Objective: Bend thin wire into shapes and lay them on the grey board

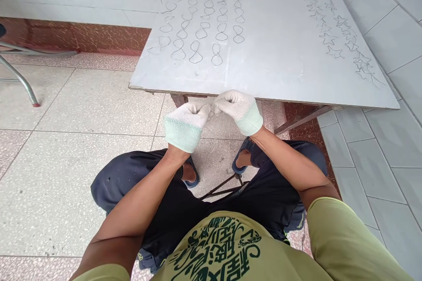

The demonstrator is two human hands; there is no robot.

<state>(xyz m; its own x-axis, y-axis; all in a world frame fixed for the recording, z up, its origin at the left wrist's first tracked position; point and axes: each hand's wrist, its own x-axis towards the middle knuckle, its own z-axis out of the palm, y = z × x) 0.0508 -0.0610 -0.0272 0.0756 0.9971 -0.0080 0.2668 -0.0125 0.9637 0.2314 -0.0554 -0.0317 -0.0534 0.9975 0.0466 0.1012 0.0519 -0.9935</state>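
My left hand (pixel 193 118) and my right hand (pixel 235 105) wear white knit gloves with pale green cuffs. They meet fingertip to fingertip just off the table's near edge, above the floor. Both are closed in a pinch on a thin wire (pixel 208 127), which shows only faintly around and below the fingers; its shape cannot be made out. Beyond the hands, bent wire figure-eights (pixel 216 54) lie in several columns on the left half of the white tabletop (pixel 263 70). Wire stars (pixel 334 52) lie in rows toward its right side.
Tiled walls (pixel 392 22) border the table at the back and right. A wooden table leg (pixel 303 118) slants beneath the board. Metal chair legs (pixel 24 81) stand on the speckled floor at the left. My knees and slippers (pixel 192 178) are below my hands.
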